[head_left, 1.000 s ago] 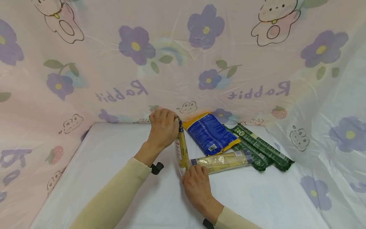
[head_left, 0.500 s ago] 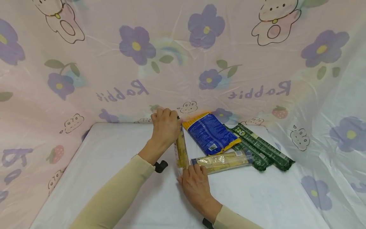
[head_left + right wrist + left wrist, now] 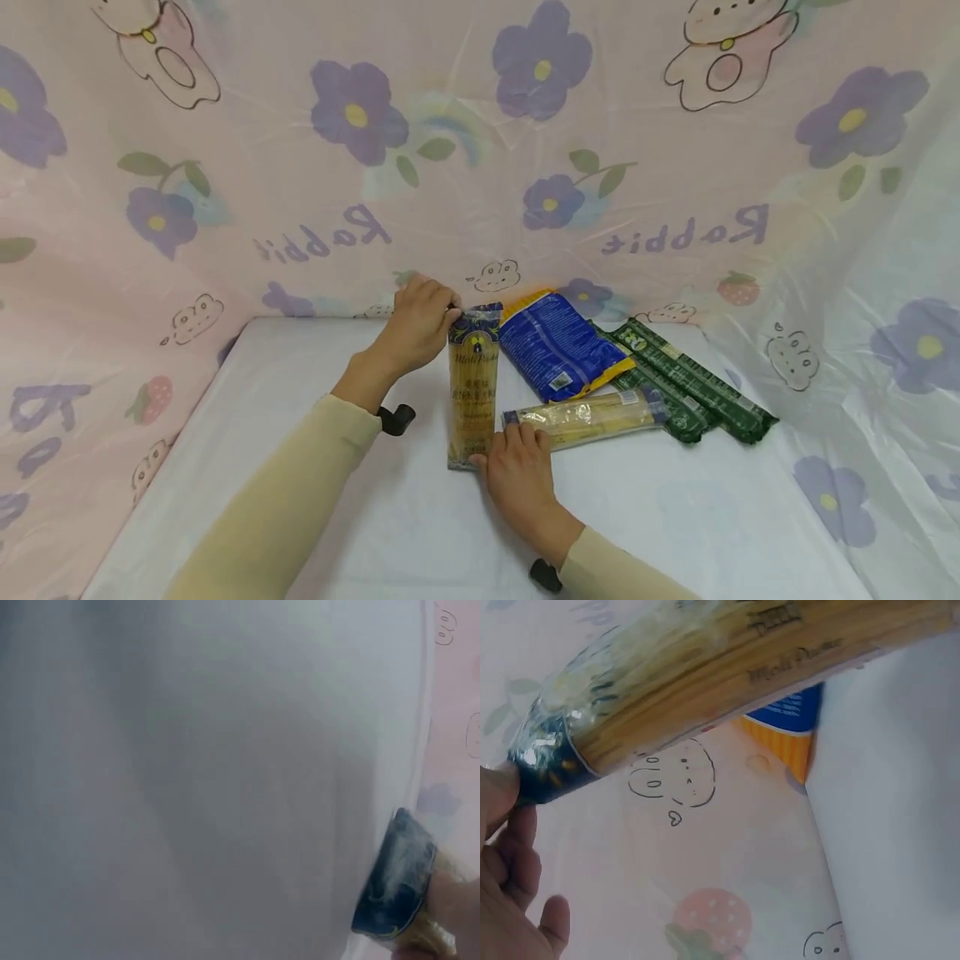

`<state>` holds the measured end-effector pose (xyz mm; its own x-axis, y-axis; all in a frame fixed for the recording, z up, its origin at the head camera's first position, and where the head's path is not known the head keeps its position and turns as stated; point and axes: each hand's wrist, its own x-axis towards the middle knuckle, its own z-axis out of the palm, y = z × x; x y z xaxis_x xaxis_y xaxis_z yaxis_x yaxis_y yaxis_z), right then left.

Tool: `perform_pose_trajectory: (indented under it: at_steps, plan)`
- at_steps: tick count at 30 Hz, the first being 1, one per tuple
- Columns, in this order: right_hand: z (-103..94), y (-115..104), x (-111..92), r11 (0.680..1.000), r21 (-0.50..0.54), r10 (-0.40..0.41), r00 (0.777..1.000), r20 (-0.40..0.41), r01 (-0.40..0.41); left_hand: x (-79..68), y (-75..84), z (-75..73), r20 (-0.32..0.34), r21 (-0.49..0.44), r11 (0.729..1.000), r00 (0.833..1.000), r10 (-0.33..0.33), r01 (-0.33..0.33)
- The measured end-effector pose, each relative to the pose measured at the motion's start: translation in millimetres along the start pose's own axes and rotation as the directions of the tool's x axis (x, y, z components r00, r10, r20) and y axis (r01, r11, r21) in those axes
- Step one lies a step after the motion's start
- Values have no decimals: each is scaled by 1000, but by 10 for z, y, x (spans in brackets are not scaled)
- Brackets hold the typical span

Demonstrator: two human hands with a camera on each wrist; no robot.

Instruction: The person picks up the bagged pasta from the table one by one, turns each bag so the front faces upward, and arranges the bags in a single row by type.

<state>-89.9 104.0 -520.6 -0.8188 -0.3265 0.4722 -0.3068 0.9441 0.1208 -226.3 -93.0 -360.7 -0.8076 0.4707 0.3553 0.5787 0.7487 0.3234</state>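
Pasta packet [image 3: 473, 392] turned face-on between two hands, above the near-middle of the white table [image 3: 405, 533]. Half a second ago the packet presents only its narrow side to the head camera; now its broad printed front, with the dark blue band uppermost, faces the viewer. The left hand [image 3: 420, 321] shifts slightly outward with this turn and pinches the blue top end between thumb and fingers, as the left wrist view confirms. The right hand [image 3: 521, 471] remains at the lower right corner, its thumb against the front; the right wrist view is dim and blurred, but thumb and finger appear to pinch the packet there. The hands are thus apart from each other, yet joined through one object. Surroundings are unchanged: a second pasta packet [image 3: 592, 419] lies flat just beside the right hand, a blue-and-yellow bag [image 3: 558, 346] lies behind it, and two green packets [image 3: 697, 379] lie farther right. The change indicates, by judgement, a reorientation largely achieved, with release not yet made.
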Motion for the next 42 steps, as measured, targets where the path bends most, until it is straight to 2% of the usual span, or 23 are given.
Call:
perform_pose_trajectory:
  at_steps: [5,10,12,16,19,23,30,36,42]
  plan:
    - [19,-12,45,999,45,12,1000,-18,-11,-2,10,66,-46,157,988,999,15,-8]
    - [47,-6,61,994,108,3,1000,-9,-2,3,-33,171,-125,241,969,989,78,-46]
    - [70,5,62,993,117,-17,1000,-23,19,8,-59,234,-179,271,960,976,123,-71]
    - [116,25,71,992,98,-72,997,-36,75,18,-121,368,-298,322,941,933,202,-101]
    - [125,27,83,991,88,-96,995,-12,97,27,-169,445,-352,325,941,911,217,-98]
    - [106,18,100,990,97,-102,994,24,99,33,-236,486,-340,319,945,922,187,-74]
    - [-35,-146,122,980,143,-140,990,-11,140,-51,-404,390,-201,376,926,975,100,-17]
    - [-150,-352,199,975,136,-176,984,8,174,-171,-637,310,-150,397,918,986,77,-12]
    - [-153,-544,260,970,122,-221,971,85,210,-304,-863,296,-58,435,900,997,54,-23]
